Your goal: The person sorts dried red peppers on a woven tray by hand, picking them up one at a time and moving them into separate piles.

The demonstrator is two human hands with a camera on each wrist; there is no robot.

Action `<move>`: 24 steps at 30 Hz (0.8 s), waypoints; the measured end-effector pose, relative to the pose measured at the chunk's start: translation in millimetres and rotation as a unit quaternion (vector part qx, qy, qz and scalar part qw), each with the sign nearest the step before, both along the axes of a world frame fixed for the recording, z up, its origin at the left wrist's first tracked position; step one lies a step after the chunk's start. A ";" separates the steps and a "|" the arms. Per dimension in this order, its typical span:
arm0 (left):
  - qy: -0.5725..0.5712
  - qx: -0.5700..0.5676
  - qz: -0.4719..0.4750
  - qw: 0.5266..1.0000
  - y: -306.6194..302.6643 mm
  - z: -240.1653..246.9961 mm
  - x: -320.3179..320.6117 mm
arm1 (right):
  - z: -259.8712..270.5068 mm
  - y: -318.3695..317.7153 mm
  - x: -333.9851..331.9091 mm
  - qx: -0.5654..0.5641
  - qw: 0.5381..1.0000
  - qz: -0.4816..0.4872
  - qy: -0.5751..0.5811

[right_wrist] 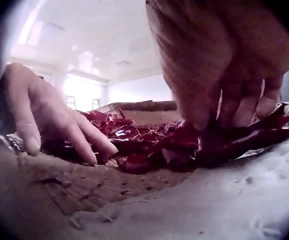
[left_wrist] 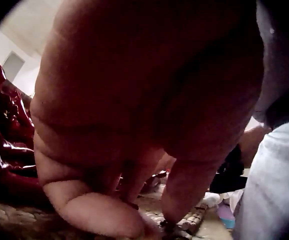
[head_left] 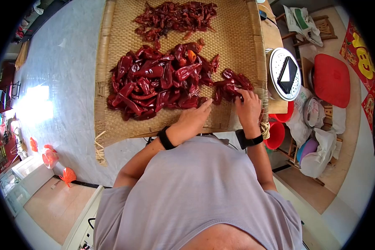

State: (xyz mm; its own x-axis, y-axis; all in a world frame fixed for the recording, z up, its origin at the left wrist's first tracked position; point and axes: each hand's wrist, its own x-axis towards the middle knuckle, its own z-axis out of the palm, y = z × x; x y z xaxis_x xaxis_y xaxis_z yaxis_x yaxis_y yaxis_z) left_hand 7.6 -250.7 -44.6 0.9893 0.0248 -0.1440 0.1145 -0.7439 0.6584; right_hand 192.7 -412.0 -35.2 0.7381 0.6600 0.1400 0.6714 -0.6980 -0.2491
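Dark red dried chilies lie on a woven bamboo tray (head_left: 233, 46). The biggest heap (head_left: 154, 83) fills its near half, and a small cluster of chilies (head_left: 227, 89) sits to its right. My right hand (head_left: 249, 110) is over that cluster; in the right wrist view its thumb and fingers come down around a chili (right_wrist: 229, 145). My left hand (head_left: 191, 124) rests at the near edge of the big heap, its fingers fairly straight, with fingertips down by the weave and nothing seen in its grip. In the left wrist view its palm (left_wrist: 134, 110) covers most of the picture.
A separate batch of more shrivelled chilies (head_left: 175, 18) lies at the tray's far end. Right of the tray, a phone (head_left: 286, 75) lies on a round perforated metal lid (head_left: 275, 62). Red buckets (head_left: 275, 135) and a red stool (head_left: 331, 79) stand beyond.
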 end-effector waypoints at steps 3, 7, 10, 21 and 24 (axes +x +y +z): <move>-0.001 0.006 0.012 1.000 -1.5 2.7 -1.9 | -2.7 -7.3 4.8 0.051 0.996 -0.031 0.059; -0.007 0.005 0.028 1.000 -2.8 6.3 -1.5 | 5.4 0.4 -0.1 0.193 0.976 -0.031 0.099; -0.033 0.000 0.033 0.999 -1.8 9.5 -0.6 | 16.5 20.8 -19.7 0.249 0.941 0.003 0.230; -0.058 -0.041 0.052 0.996 -4.9 8.3 -10.7 | -6.0 33.6 19.6 0.004 0.996 0.089 -0.005; -0.067 -0.054 0.055 0.995 -4.8 4.9 -13.8 | 3.5 33.6 24.6 -0.002 0.996 0.085 -0.006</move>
State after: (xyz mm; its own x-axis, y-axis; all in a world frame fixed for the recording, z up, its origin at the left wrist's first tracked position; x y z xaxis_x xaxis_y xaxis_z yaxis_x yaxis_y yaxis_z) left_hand -6.3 -255.5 -39.7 0.9919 0.1259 -0.0187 0.0974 -0.6561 0.7484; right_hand 217.3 -378.5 -31.8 0.6135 0.7761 0.1459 0.7833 -0.5745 -0.2374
